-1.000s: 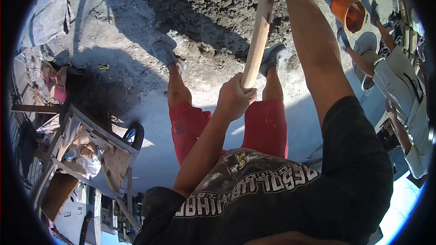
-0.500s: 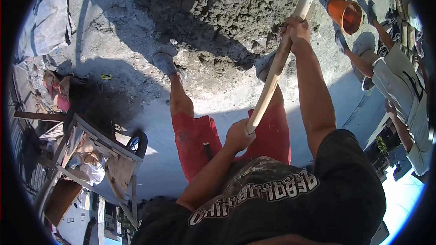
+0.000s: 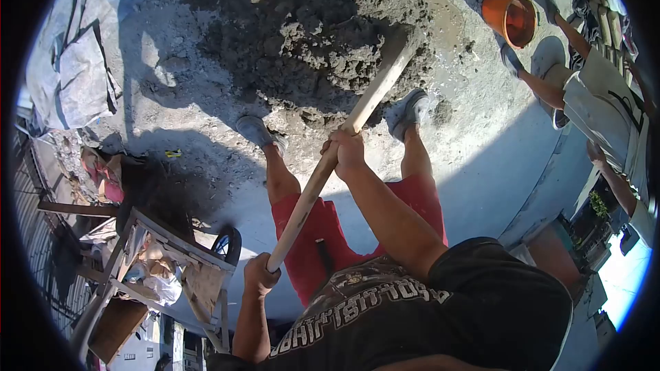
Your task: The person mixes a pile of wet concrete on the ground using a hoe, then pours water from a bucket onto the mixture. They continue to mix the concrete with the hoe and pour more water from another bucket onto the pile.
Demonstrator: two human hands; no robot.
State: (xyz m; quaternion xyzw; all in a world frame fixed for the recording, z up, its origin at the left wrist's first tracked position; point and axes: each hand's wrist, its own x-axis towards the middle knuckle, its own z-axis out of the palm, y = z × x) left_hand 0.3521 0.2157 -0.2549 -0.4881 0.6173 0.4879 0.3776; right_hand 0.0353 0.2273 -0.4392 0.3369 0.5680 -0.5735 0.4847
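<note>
- Since the earlier frame: right hand (image 3: 349, 150) drawn in nearer the body, left hand (image 3: 261, 275) shifted outward, wooden handle (image 3: 304, 211) swung across.
- Grip: both hands clamped around the handle, left at its butt, right farther along.
- Dark mix (image 3: 309, 62) heaped and damp-looking; lumps and ridges remain, so blending looks partly done, evening-out left.
- Handle pale, worn, tilted; far end at the mix, working head unclear.
- Mix on ground (image 3: 474, 106), beyond the feet, toward the far edge in view.

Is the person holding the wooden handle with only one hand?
No, the left hand grips the wooden handle near its end and the right hand grips it farther along.
</note>
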